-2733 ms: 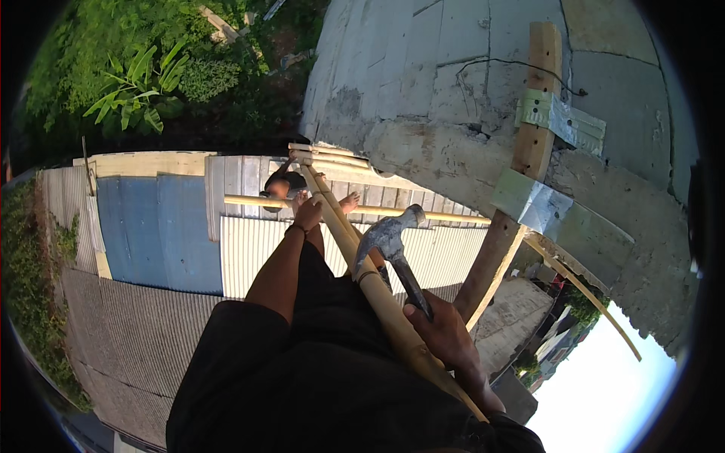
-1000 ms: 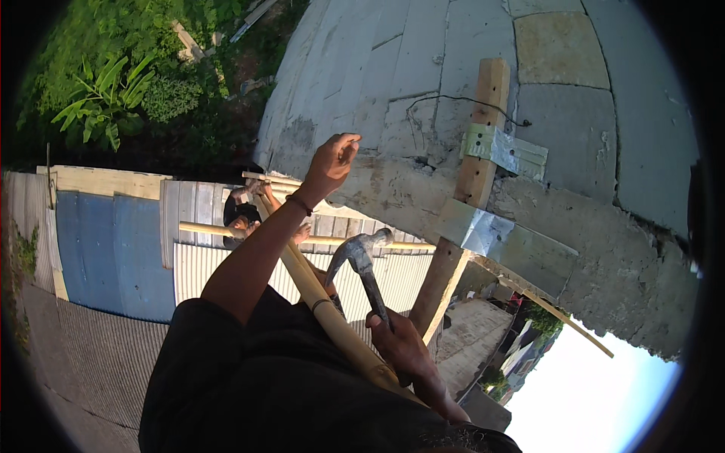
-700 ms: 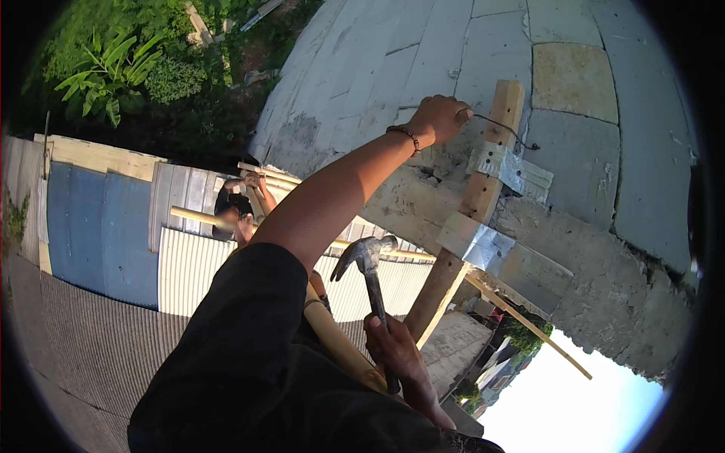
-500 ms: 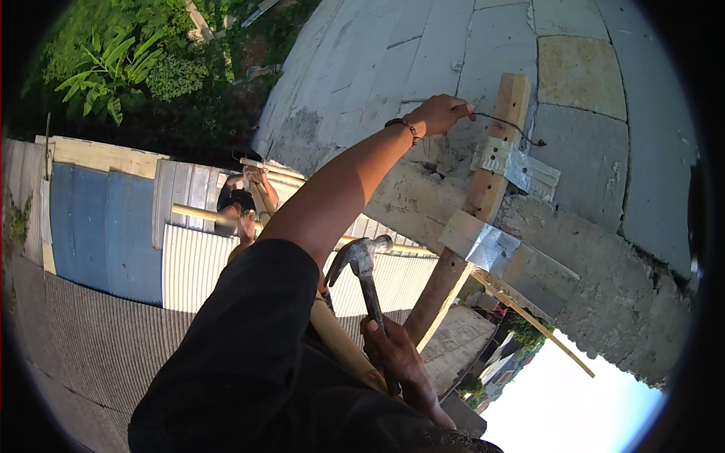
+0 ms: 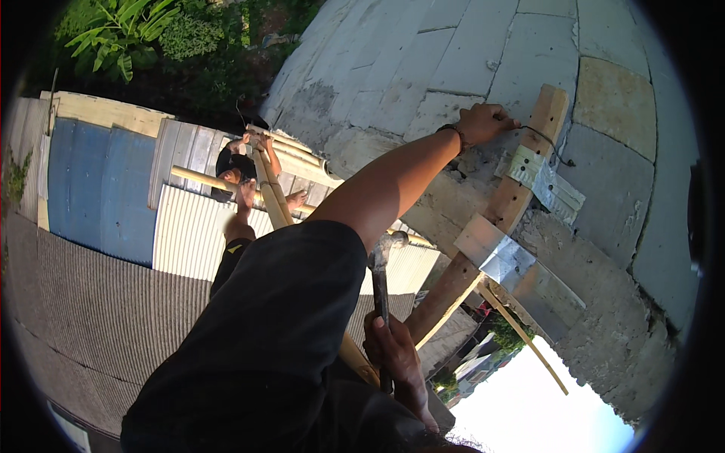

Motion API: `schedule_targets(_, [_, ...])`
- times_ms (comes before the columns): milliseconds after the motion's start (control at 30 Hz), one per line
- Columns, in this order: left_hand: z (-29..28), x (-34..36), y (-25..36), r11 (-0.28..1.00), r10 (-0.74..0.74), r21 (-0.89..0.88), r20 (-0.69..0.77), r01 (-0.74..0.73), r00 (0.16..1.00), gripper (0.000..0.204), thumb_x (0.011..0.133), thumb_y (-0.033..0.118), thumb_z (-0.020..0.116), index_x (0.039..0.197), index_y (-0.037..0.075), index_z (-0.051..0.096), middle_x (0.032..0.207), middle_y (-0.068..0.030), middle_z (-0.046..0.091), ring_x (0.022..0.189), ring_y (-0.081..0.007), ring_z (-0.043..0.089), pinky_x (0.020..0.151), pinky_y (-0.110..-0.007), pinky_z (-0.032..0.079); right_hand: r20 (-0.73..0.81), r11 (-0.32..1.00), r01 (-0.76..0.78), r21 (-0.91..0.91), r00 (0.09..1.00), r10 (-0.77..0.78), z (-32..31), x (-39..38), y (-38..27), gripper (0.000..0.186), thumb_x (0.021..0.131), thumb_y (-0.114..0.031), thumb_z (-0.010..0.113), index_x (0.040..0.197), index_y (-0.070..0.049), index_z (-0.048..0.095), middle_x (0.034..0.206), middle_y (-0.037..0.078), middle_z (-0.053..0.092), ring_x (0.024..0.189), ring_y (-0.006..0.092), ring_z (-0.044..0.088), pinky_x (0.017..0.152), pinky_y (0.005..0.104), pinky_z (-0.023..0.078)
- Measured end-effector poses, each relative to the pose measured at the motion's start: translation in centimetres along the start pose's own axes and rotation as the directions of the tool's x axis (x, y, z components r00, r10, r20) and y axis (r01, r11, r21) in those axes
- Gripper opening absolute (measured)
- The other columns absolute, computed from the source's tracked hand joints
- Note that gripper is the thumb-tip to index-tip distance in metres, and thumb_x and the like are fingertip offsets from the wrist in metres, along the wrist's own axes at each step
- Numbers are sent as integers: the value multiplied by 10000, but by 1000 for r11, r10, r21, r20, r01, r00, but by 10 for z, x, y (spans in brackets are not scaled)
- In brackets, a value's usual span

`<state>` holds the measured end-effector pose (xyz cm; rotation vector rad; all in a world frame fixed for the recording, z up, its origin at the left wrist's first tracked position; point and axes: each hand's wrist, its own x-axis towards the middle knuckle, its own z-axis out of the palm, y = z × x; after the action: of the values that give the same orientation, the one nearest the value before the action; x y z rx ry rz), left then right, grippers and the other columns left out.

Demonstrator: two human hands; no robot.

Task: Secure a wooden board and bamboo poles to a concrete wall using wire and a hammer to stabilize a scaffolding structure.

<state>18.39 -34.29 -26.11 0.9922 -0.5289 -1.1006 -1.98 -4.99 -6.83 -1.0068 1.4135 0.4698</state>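
Dark wire (image 5: 545, 137) crosses the face of a wooden post (image 5: 453, 285), just above the upper metal strap (image 5: 542, 181), with its far end bent and loose on the concrete wall (image 5: 529, 64). The left hand (image 5: 481, 124) has its near end pinched between thumb and fingers (the very tip is hidden there). That arm stretches across the view, and its dark sleeve (image 5: 279, 317) covers part of the hammer (image 5: 381, 291). The right hand (image 5: 394, 349) has its grip wrapped around the handle, head uppermost, apart from the post.

As for progress, the post stands slanted against the wall's edge, and two metal straps lie over it: the upper one and a lower strap (image 5: 495, 253), both reaching onto the concrete beside it. Those two look to be in place, though I cannot tell whether every nail is driven home. The wire seems unfinished by comparison: it only passes over the wood, with no wrap or knot to be seen. Dark spots dot the timber, holes or nail heads, too small to tell which.

Farther down, a co-worker (image 5: 236, 162) has both hands at the upper end of the bamboo poles (image 5: 273, 192), which slope toward the wearer's body and disappear behind the sleeve. Corrugated roofing (image 5: 106, 302) and blue sheets (image 5: 106, 196) spread out below.
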Motion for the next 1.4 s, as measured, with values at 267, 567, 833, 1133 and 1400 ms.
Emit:
schedule_targets(267, [14,-13,12,959,-230,152,-75,239,970,688,764,739,634,1146,170,690,1245,-139,622,1277,-373,454,1063,-552,280,13,998,-65,-14,998,65,4,4,-2,404,1023,-458,492,938,-64,528,644,-59,403,537,32,362,473,221,271])
schedule_targets(567, [29,-9,20,894,-378,205,-136,399,916,917,700,817,608,1300,124,585,1397,-218,450,1375,-435,301,1096,-625,201,-65,991,-98,-92,994,92,12,5,-4,383,1024,-451,495,944,-78,525,658,-66,393,535,28,338,475,225,261])
schedule_targets(833, [37,-8,20,851,-469,161,-198,501,861,1080,650,823,636,1380,43,482,1451,-267,342,1392,-440,254,1105,-608,183,-42,993,-41,-109,998,36,14,5,-5,381,1027,-451,486,951,-80,528,648,-60,407,532,31,347,473,228,266])
schedule_targets(1133, [40,11,12,739,-593,239,-210,629,777,1140,609,818,673,1394,20,455,1401,-214,378,1332,-382,295,1071,-575,220,-40,990,20,-143,999,-26,23,4,-5,381,1031,-423,484,945,-57,537,625,-59,378,534,40,338,485,237,241])
schedule_targets(1400, [41,11,5,817,-505,159,-266,554,821,1174,580,841,672,1382,8,466,1424,-219,353,1365,-399,262,1094,-581,203,-134,975,27,-221,989,-58,29,0,-14,392,1035,-374,490,1136,-9,590,649,-71,422,575,24,337,517,223,237])
